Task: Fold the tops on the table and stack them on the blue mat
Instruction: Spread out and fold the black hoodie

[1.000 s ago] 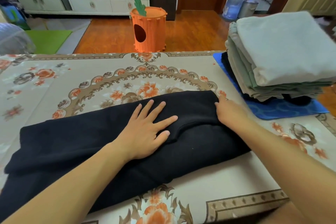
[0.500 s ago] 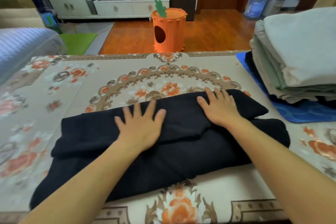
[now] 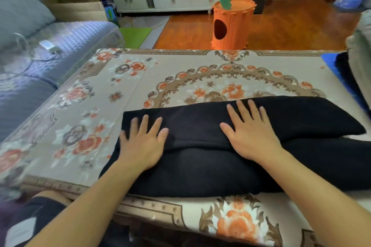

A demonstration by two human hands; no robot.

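A black top (image 3: 200, 168) lies folded into a long band across the near part of the flowered table (image 3: 180, 74). My left hand (image 3: 143, 142) presses flat on its left end, fingers straight and spread. My right hand (image 3: 251, 130) lies flat on the middle of the upper fold, fingers straight. At the far right edge shows a strip of the blue mat (image 3: 329, 62) with a stack of folded tops (image 3: 359, 62) on it, mostly cut off by the frame.
A grey-blue sofa (image 3: 40, 46) stands left of the table with a white charger and cable on it. An orange carrot-shaped bin (image 3: 230, 24) stands on the wooden floor behind the table. White cabinets line the far wall.
My view has swung left, so the stack and mat slid to the right edge. Both hands moved left along the black top, the left one reaching its left end.
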